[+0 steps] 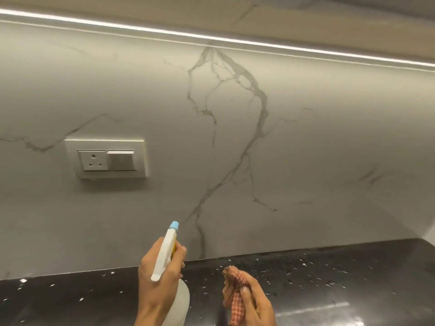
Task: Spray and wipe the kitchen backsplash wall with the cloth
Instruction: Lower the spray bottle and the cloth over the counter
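Step in hand: spraying seemed to be the step, since the nozzle pointed at the wall and the cloth was not yet on it.
Left hand (160, 276): it was closed around the neck of the spray bottle (164, 252), with fingers in front at the trigger; I could not tell if the trigger was pressed.
Spray bottle: white head with a blue nozzle tip, held tilted over the worktop (329, 274), aimed at the lower part of the backsplash wall (306, 149).
Right hand (255, 302): it was clamped on the cloth (233, 292), a bunched orange checked one, held above the worktop and apart from the wall.
Backsplash wall: pale marble look with grey veins; no wet mist or drops could be seen on it.
Socket plate (106, 158): it sat on the wall to the left, well apart from the nozzle.
Next move: probably the spray should stay away from the socket, and then the right hand must bring the cloth flat to the wetted area.
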